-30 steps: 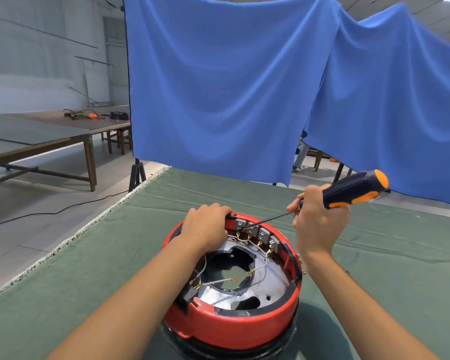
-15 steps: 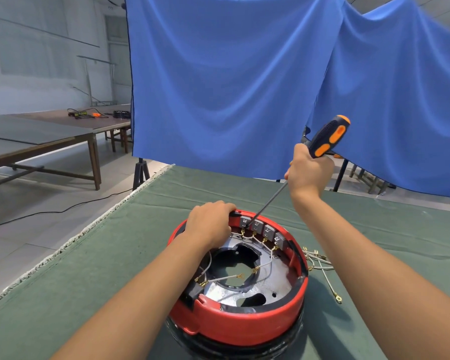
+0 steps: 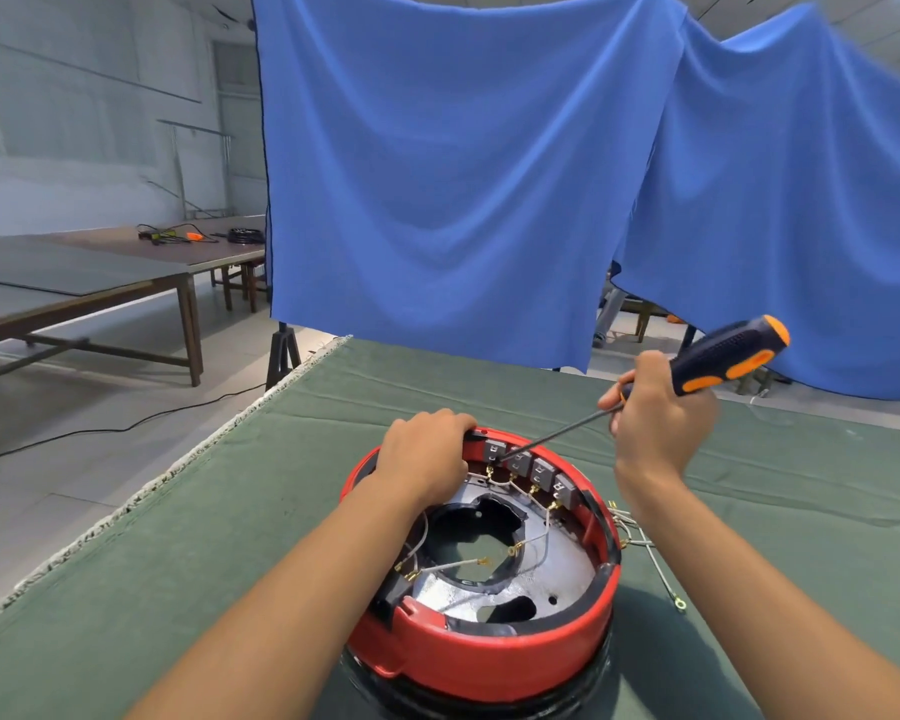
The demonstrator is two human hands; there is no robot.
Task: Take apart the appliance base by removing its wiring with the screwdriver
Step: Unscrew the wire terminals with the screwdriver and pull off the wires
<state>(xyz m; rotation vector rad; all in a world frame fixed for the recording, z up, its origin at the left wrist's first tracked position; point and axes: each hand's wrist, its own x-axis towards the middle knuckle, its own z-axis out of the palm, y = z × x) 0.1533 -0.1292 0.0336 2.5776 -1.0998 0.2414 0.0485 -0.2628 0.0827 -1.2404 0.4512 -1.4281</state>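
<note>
A round red appliance base (image 3: 489, 662) lies upside down on the green cloth, showing a silver plate, grey terminal blocks (image 3: 528, 466) along its far rim and thin white wires (image 3: 536, 543) with gold lugs. My left hand (image 3: 424, 454) grips the far left rim of the base. My right hand (image 3: 655, 413) holds a black and orange screwdriver (image 3: 723, 353). Its shaft slants down to the left, and the tip rests at the leftmost terminal block.
The green-covered table (image 3: 230, 537) has its left edge close by. Loose removed wires (image 3: 645, 543) lie on the cloth just right of the base. Blue cloth (image 3: 463, 174) hangs behind the table. Brown tables (image 3: 126, 283) stand far left, with a cable on the floor.
My right hand has dropped and tilted the screwdriver from steep to nearly flat, with the tip staying at the terminal blocks. My left hand has kept its hold on the rim.
</note>
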